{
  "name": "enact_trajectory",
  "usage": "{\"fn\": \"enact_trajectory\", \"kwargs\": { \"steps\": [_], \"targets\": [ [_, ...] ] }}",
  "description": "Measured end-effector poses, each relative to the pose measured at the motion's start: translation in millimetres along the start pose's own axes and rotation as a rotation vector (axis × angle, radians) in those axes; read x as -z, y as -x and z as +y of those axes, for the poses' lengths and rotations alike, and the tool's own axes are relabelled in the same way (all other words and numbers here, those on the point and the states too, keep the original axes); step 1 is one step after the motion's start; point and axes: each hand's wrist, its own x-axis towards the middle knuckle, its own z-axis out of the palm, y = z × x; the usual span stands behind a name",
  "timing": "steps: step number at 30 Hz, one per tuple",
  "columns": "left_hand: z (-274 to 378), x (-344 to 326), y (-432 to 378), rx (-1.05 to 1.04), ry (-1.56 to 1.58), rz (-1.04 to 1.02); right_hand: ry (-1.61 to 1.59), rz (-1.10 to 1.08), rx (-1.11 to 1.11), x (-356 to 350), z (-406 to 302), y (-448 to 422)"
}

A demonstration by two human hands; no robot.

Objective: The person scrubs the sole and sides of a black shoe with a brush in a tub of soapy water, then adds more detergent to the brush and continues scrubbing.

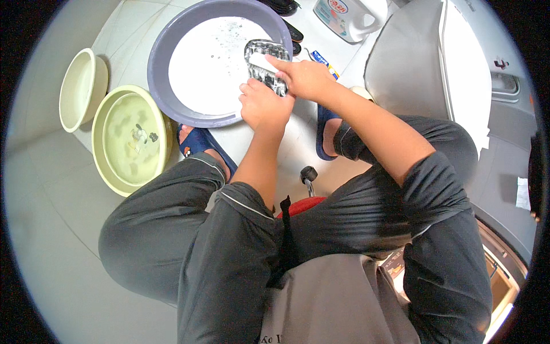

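Observation:
Over the right rim of a purple-grey plastic basin [157, 81], I hold what looks like a shoe with its black-and-white treaded sole [275, 46] facing up. White suds seem to sit in the treads. My left hand [267, 105] grips its near end. In my right hand [311, 79] is a white brush [261, 62], pressed against the sole; its bristles are hidden. Milky, foamy water [210, 81] with a few bubbles fills much of the basin.
To the left stand a round yellow-green basin [98, 142] of clear water and a tilted cream basin [76, 90]. Black insoles [293, 32], a blue-and-yellow package [325, 64] and a detergent jug [350, 19] lie beyond. A grey appliance [408, 64] borders the right.

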Motion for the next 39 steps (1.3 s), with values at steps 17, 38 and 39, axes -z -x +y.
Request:
{"fn": "enact_trajectory", "kwargs": {
  "steps": [17, 38, 39],
  "targets": [
    [-15, -36, 7, -0.076, -0.023, 0.205, 0.091, 0.040, 0.071, -17, 18, -35],
    [-26, -47, 13, -0.109, -0.014, 0.234, 0.094, -0.008, 0.074, -27, 18, -53],
    [-26, -45, 12, -0.105, -0.038, 0.240, 0.110, -0.071, 0.106, -20, 7, -38]
  ]
}}
